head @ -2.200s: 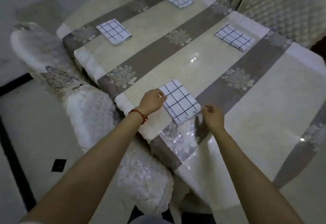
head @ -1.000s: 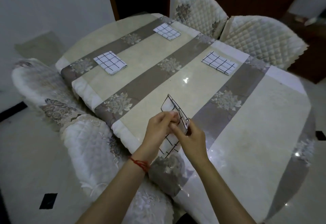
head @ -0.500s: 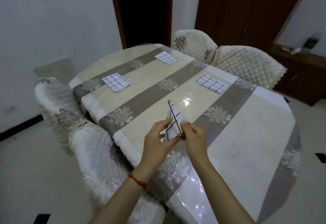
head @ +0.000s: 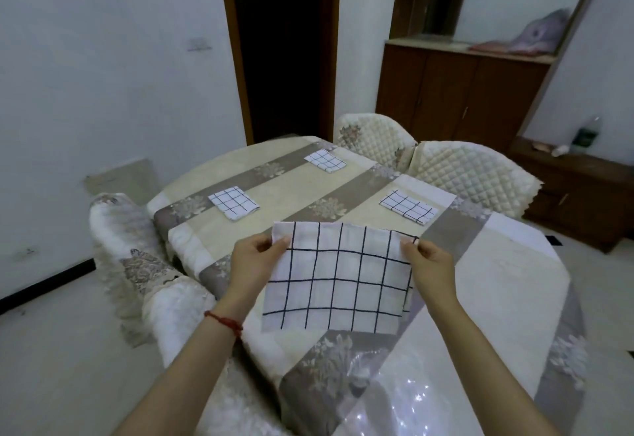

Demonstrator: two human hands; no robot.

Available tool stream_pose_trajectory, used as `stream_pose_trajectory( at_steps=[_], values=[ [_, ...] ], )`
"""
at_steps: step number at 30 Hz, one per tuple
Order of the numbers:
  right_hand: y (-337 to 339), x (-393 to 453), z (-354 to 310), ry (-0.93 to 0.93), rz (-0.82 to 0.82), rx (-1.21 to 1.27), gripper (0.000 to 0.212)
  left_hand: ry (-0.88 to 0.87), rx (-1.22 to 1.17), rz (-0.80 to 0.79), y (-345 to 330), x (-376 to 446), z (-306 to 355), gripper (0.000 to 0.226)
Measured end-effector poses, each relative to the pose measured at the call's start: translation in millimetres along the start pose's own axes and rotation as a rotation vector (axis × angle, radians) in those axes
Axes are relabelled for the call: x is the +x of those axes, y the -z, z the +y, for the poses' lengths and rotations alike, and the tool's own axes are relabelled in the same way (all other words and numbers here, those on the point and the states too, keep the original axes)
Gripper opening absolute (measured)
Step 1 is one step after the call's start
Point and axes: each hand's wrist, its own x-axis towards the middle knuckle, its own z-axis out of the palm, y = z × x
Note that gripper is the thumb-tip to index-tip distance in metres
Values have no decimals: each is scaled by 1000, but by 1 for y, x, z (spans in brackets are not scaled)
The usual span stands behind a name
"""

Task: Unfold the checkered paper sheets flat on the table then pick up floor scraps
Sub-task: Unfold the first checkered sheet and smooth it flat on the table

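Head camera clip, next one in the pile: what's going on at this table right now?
A person is holding a checkered sheet up above the table, opened out. The left hand and right hand each pinch an upper corner, and the sheet hangs between them. It is not yet laid flat. Three folded checkered sheets lie on the tablecloth: one on the left, one at the far end, one on the right. No floor scraps are visible.

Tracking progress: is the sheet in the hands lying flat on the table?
No, both hands hold the checkered sheet up by its top corners.
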Motion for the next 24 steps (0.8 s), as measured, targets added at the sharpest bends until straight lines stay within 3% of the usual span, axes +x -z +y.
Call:
stream_pose_trajectory(
  at_steps=[3, 5, 7, 12, 17, 24],
  values=[
    [1, 8, -5, -39, -12, -96, 13, -19, 47, -59, -2, 7, 14, 41],
    [-6, 4, -13, 38, 21, -198, 34, -35, 42, -63, -11, 9, 21, 39],
    [-18, -7, -27, 206, 27, -261, 37, -35, 48, -58, -21, 10, 26, 31],
    [-50, -37, -47, 365, -163, -166, 13, -32, 28, -87, -46, 4, 38, 24],
    [-61, -37, -50, 310, -137, -96, 14, 75, -216, -191, -62, -4, 48, 32],
    [-55, -28, -50, 240, -136, -46, 16, 66, -215, -207, -70, -5, 45, 28]
  ],
)
